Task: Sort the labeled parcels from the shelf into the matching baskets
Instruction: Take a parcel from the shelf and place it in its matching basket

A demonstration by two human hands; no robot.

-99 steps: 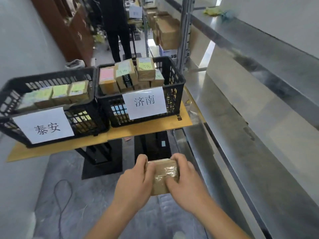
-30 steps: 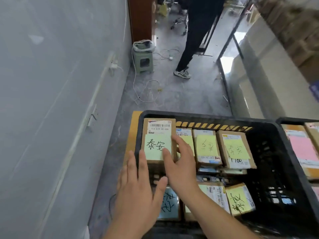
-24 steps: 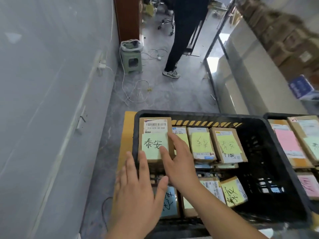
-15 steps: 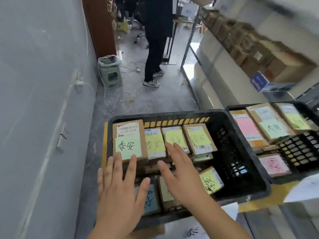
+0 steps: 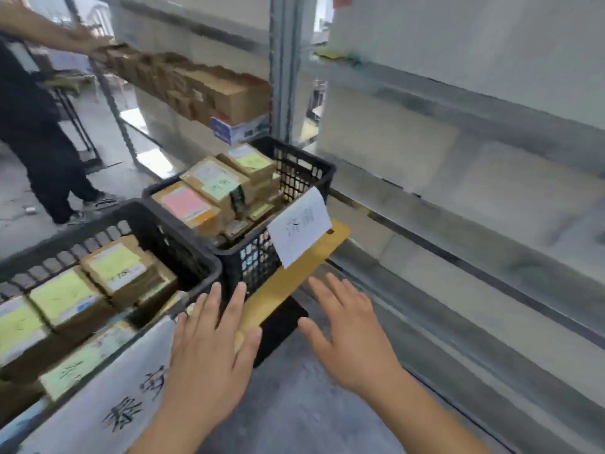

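While both hands hovered palm-down with fingers spread and holding nothing, the left hand (image 5: 209, 348) hung by the near basket (image 5: 183, 253) and the right hand (image 5: 353, 332) over the floor. The near basket held parcels (image 5: 114, 267) with green notes; the far basket (image 5: 307, 172) held parcels with pink and green ones. Both sat on a yellow surface (image 5: 294, 273) beside the steel shelf (image 5: 458, 198).
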